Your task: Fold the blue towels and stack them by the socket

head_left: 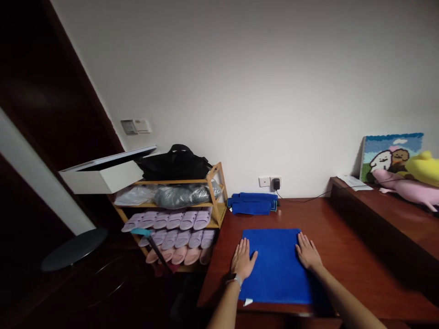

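A flat blue microfibre towel (276,269) lies spread on the reddish-brown wooden desk (346,242), with a small white tag (247,301) at its near corner. My left hand (243,259) rests palm down on the towel's left edge, fingers spread, with a watch or band on the wrist. My right hand (308,252) lies flat in the same way at the towel's right edge. Neither hand grips anything. Behind them, at the desk's far edge, sits a stack of folded blue towels (253,204).
A bamboo rack (216,192) left of the desk holds lilac and pink slippers (168,228), a black bag (174,163) and a white box (103,176). A charger (276,183) sits in the wall socket. A raised wooden shelf (384,214) at right carries plush toys (408,183).
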The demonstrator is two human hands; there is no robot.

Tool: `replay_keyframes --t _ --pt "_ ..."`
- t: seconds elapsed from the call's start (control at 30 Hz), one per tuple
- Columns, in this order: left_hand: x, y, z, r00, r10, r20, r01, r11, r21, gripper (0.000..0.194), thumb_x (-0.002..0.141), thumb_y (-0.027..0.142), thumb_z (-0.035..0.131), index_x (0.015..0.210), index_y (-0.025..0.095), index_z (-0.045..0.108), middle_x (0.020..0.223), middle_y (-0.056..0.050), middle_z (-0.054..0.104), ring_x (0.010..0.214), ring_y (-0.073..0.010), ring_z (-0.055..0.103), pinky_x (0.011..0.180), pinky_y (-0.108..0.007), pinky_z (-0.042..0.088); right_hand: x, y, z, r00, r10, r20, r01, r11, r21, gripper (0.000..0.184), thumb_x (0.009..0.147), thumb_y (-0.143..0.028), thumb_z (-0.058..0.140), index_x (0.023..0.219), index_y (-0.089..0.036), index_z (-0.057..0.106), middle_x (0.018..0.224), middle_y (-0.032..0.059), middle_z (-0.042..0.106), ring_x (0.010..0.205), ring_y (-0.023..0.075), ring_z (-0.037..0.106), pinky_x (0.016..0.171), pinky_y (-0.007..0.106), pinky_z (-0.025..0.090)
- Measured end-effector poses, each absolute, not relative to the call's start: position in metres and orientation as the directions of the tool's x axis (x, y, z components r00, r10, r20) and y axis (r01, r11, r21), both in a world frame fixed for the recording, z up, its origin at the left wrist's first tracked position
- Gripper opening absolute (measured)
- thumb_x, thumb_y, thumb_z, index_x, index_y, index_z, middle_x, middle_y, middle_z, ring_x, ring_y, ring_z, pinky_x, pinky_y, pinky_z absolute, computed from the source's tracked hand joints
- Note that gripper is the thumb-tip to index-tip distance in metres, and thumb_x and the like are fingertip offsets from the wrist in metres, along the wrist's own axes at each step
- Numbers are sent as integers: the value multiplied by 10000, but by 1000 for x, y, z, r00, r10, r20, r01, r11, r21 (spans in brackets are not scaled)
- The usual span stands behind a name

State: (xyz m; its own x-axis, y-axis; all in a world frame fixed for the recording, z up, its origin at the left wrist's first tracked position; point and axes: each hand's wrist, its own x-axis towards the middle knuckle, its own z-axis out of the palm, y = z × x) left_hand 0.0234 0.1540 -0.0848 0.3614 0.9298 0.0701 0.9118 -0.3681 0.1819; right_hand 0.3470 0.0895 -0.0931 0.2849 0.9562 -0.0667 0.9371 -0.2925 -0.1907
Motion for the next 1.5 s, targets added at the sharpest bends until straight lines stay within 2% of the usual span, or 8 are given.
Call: replay_keyframes --t 0.4,0.63,0.73,0.87,1.0,1.13,1.27,1.5 --pt "23 156 -83 353 932 85 921 -362 145 787 1052 627 213 1658 130 285 1732 -125 251 1608 -274 215 1304 -471 256 337 63 -106 282 959 -9 924 -274 -265 705 1038 -439 171 1654 -114 279 1728 78 265 1611 232 196 1315 460 146" --pt "19 161 -74 367 930 23 925 -368 92 827 1054 640 184 1650 73 277 1729 -153 224 1608 -264 208 1314 -462 224 335 63 -100 276 961 -17 920 -270 -283 695 1038 -403 157 1653 -97 258 1731 75 239 1608 220 204 1317 440 142" --pt "36 157 -68 365 927 80 926 -371 66 813 1062 619 154 1639 68 310 1721 -162 258 1607 -271 210 1321 -481 202 335 63 -97 277 961 -17 911 -269 -312 690 1040 -391 159 1650 -84 256 1731 76 235 1608 219 203 1320 436 139" --pt "98 136 -68 522 834 178 829 -545 125 750 1076 579 121 1662 137 273 1733 -111 261 1609 -253 211 1317 -484 233 336 64 -99 276 961 -15 909 -266 -321 680 1043 -381 170 1653 -91 251 1728 81 233 1610 225 195 1319 453 133" --pt "165 115 -85 695 701 158 675 -713 192 739 1076 572 123 1672 152 241 1738 -85 254 1613 -231 207 1321 -452 233 339 66 -103 244 970 -9 927 -237 -289 665 1043 -359 193 1649 -97 269 1728 90 239 1610 235 189 1314 459 147" --pt "172 112 -98 660 741 121 712 -669 215 732 1074 567 134 1662 156 283 1721 -102 288 1603 -249 239 1318 -483 244 340 67 -105 245 969 3 934 -236 -267 663 1044 -357 195 1648 -96 275 1726 93 239 1609 244 193 1310 474 156" --pt "115 122 -94 578 809 101 786 -586 198 710 1069 577 182 1666 203 274 1720 -80 288 1602 -275 233 1312 -531 249 339 66 -104 258 966 0 927 -247 -281 676 1048 -384 173 1653 -95 261 1725 91 238 1607 234 204 1313 465 158" --pt "24 116 -84 364 926 102 914 -376 150 768 1051 620 248 1655 150 307 1723 -110 268 1601 -289 239 1312 -502 245 338 63 -96 272 961 -36 930 -273 -245 687 1045 -395 156 1656 -96 247 1731 86 243 1610 226 195 1314 447 143"
